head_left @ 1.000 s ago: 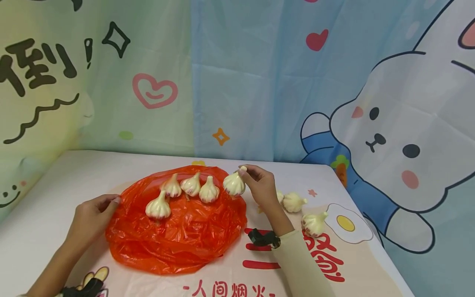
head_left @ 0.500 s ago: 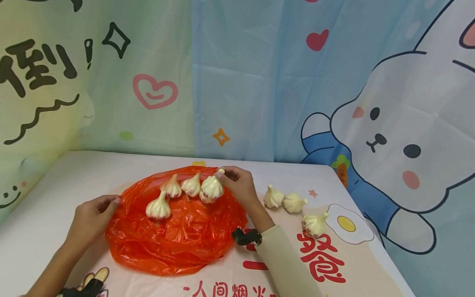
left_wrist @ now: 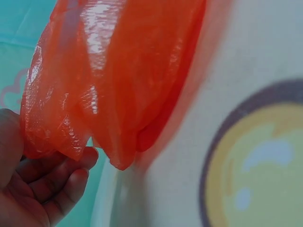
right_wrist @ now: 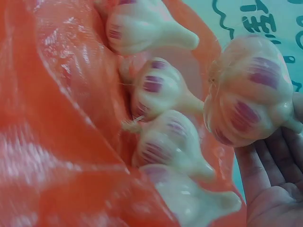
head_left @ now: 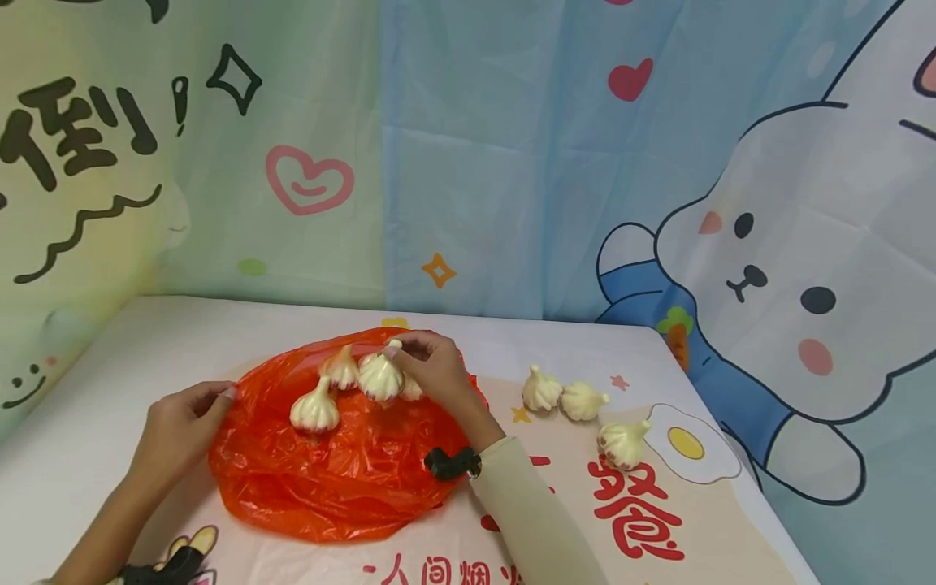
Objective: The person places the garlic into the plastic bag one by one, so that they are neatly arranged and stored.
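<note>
My left hand [head_left: 179, 426] pinches the left edge of a red plastic bag [head_left: 329, 487]; in the left wrist view the bag [left_wrist: 123, 85] hangs from the thumb and fingers of that hand [left_wrist: 42, 184]. With my right hand [head_left: 439, 374] I hold a garlic bulb [head_left: 380, 377] by its stem above the back part of the bag. That bulb [right_wrist: 251, 90] is seen close up in the right wrist view, apart from a row of bulbs on the bag. A bulb [head_left: 314, 409] lies at the front left of the row, another [head_left: 340, 370] behind it.
Three more garlic bulbs lie on the table to the right of the bag: one [head_left: 541, 390], one [head_left: 582, 400] beside it, and one [head_left: 623, 444] nearer the front. A printed cloth [head_left: 717, 520] covers the table, and a patterned curtain [head_left: 468, 162] hangs behind.
My right hand has moved left with its garlic bulb, from the bag's right edge to over the row of bulbs. My left hand has stayed at the bag's edge.
</note>
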### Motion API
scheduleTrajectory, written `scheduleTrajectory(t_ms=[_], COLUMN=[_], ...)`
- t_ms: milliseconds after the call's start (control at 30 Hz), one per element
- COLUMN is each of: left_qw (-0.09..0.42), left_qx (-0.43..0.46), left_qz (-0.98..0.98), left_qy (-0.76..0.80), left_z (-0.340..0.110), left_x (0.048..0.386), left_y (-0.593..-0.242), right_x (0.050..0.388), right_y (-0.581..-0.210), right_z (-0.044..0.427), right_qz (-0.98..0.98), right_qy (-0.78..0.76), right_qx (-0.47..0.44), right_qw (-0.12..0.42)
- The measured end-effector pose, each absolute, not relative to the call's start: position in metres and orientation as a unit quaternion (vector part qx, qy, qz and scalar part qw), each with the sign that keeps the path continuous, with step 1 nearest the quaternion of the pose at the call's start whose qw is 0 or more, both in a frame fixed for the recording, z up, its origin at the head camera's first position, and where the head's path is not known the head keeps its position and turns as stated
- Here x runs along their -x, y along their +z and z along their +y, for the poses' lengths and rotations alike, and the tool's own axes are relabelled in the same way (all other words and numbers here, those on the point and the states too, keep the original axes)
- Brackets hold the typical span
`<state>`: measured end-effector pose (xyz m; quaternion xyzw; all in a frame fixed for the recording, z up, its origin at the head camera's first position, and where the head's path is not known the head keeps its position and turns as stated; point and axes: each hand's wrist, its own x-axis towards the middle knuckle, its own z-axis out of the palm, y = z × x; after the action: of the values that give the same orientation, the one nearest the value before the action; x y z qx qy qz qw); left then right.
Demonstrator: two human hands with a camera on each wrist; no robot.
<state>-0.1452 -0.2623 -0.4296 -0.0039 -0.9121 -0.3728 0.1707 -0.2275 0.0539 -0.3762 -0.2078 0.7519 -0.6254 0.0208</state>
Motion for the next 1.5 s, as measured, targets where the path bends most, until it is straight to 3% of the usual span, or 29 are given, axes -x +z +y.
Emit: scheduleTrajectory(t_ms=[233,500,933,1500], left_qw=[0.175,0.163,0.155,0.159], left_qx=[0.004,-0.004,-0.004,-0.002], left_qz=[-0.91,-0.913,-0.911,-0.912], left_qy=[-0.375,-0.375,-0.381,-0.379], left_z=[-0.262,-0.26,-0.259,-0.259], left_x=[0.146,0.146,0.147,0.146], left_y=[-0.431,-0.428,-0.43,-0.431], right_x=[0.225,0.244,0.242,0.218], right_y=[-0.382,-0.425,-0.437,-0.406], right_z=[0.044,0.036,0.027,0.027], right_qz=[0.773,0.775,0.769,0.783], right_qy=[-0.603,-0.593,-0.592,-0.569], right_qx=[0.195,0.211,0.223,0.221], right_qw=[0.037,0.052,0.091,0.124])
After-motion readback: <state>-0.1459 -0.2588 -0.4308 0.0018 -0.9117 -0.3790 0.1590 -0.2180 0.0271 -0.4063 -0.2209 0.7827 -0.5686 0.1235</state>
